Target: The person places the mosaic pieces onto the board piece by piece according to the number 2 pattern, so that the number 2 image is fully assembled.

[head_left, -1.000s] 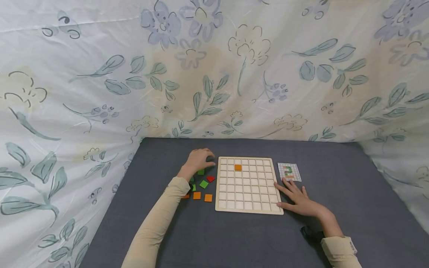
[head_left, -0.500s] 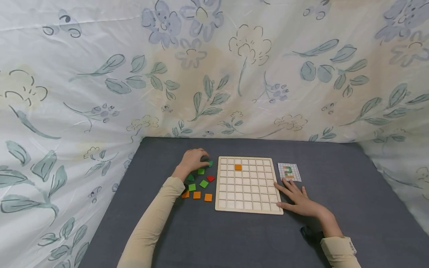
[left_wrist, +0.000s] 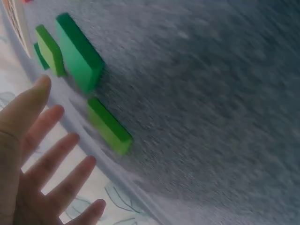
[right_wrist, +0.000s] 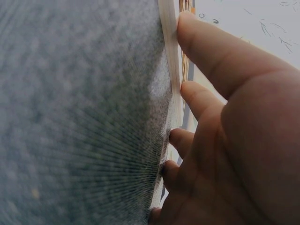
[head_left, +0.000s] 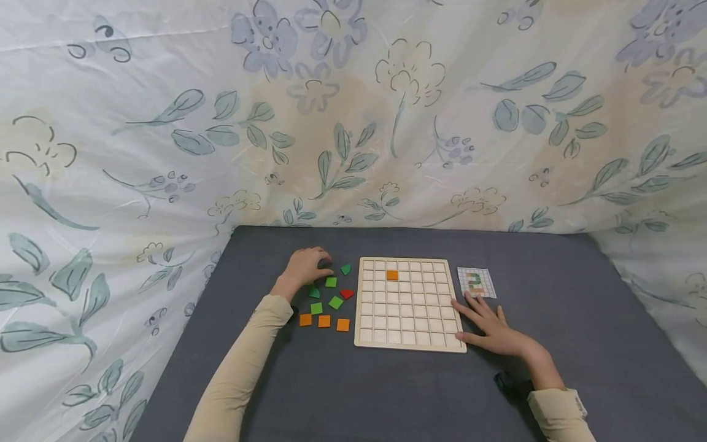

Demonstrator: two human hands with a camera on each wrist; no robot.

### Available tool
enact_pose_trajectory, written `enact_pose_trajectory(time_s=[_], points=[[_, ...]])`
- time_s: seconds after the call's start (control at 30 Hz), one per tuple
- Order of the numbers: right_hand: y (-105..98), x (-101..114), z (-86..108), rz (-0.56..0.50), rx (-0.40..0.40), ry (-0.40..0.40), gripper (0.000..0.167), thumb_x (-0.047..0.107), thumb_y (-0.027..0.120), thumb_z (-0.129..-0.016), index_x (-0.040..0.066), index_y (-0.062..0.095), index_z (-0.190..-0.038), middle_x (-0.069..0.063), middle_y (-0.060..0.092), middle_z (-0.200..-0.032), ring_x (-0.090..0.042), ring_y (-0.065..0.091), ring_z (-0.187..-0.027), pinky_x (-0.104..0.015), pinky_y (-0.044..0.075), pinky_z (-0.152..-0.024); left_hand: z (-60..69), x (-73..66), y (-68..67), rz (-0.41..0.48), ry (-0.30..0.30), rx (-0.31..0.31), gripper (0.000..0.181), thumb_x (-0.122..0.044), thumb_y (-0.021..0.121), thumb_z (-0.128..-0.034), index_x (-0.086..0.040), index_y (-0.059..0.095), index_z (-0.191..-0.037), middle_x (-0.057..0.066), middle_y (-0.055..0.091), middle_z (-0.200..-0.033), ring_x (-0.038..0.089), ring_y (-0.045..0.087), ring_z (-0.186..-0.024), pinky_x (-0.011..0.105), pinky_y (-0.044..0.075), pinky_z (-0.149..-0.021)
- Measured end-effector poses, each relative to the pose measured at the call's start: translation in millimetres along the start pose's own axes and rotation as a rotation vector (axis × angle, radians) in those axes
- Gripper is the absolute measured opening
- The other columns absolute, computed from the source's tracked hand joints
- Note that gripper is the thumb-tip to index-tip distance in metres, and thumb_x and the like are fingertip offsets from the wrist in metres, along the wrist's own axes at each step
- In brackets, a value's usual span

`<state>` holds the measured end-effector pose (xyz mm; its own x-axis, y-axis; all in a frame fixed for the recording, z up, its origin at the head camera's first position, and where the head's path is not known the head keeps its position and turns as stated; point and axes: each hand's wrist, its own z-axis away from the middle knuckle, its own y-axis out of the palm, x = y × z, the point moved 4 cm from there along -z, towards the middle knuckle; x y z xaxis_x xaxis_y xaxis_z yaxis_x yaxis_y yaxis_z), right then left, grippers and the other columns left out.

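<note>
My left hand (head_left: 304,267) hovers by the loose pieces left of the board. In the left wrist view that hand (left_wrist: 47,164) has its fingers spread and holds nothing, near a light green piece (left_wrist: 110,126) and a dark green piece (left_wrist: 79,54). Beside the wooden grid board (head_left: 409,350) lie green squares (head_left: 336,302), darker green pieces (head_left: 345,269) and a red piece (head_left: 346,294). One orange square (head_left: 392,275) sits in a cell near the board's top. My right hand (head_left: 497,331) touches the board's right edge with thumb and fingertip; the right wrist view shows its fingers (right_wrist: 201,101) along that edge.
A small card with a coloured grid pattern (head_left: 476,283) lies right of the board, just beyond the right hand's fingers. Several orange squares (head_left: 324,321) lie in a row at the lower left of the board. Floral fabric (head_left: 342,123) hangs behind the dark table (head_left: 420,399).
My left hand has moved left, away from the board, uncovering a dark green piece near its upper left corner and the orange and green pieces below. My right hand stays in place.
</note>
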<state>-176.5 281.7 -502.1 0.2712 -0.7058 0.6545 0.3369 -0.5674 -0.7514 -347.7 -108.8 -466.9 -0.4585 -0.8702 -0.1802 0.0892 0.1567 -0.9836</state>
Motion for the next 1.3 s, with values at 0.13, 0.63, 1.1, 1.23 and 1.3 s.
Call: enact_pose_trajectory(time_s=[0.13,0.63,1.1,1.23,1.3], points=[[0.0,0.3,0.2,0.003,0.002,0.001,0.069,0.032,0.061,-0.089,0.013,0.028,-0.147,-0.027,0.003,-0.152,-0.052,-0.006,-0.135,-0.076,-0.011,-0.094,4.7,5.5,-1.4,0.001,0.002,-0.007,0.034,-0.038,0.068,-0.0831,-0.017,0.068,-0.111,0.005,0.060,-0.121,0.027,0.057,-0.110,0.050,0.040,-0.100],[0.4,0.5,0.6,0.018,-0.001,0.002,0.069,0.033,0.061,-0.089,0.013,0.029,-0.147,-0.028,0.005,-0.151,-0.054,-0.004,-0.135,-0.076,-0.010,-0.094,22.3,24.4,-2.0,0.009,-0.011,-0.001,0.034,-0.037,0.068,-0.0832,-0.016,0.068,-0.110,0.007,0.060,-0.120,0.028,0.056,-0.110,0.052,0.038,-0.101],[0.6,0.8,0.4,0.020,-0.005,-0.001,0.069,0.033,0.061,-0.089,0.013,0.029,-0.146,-0.029,0.005,-0.151,-0.054,-0.004,-0.135,-0.077,-0.010,-0.093,34.7,36.3,-3.9,0.015,-0.004,-0.001,0.036,-0.042,0.066,-0.0827,-0.017,0.069,-0.108,0.008,0.060,-0.121,0.030,0.057,-0.109,0.055,0.035,-0.103],[0.2,0.9,0.4,0.018,-0.004,-0.004,0.069,0.033,0.061,-0.089,0.013,0.029,-0.147,-0.028,0.005,-0.151,-0.054,-0.004,-0.135,-0.077,-0.010,-0.093,38.1,39.9,-3.9,0.022,0.005,0.005,0.037,-0.043,0.068,-0.0813,-0.017,0.069,-0.107,0.009,0.060,-0.120,0.030,0.057,-0.109,0.056,0.034,-0.103],[0.1,1.1,0.4,0.016,-0.001,-0.003,0.069,0.032,0.061,-0.089,0.013,0.029,-0.147,-0.028,0.005,-0.151,-0.053,-0.004,-0.135,-0.077,-0.010,-0.093,39.7,41.8,-2.8,0.020,0.000,0.014,0.037,-0.043,0.068,-0.0806,-0.017,0.070,-0.108,0.008,0.060,-0.121,0.030,0.057,-0.109,0.055,0.034,-0.103]])
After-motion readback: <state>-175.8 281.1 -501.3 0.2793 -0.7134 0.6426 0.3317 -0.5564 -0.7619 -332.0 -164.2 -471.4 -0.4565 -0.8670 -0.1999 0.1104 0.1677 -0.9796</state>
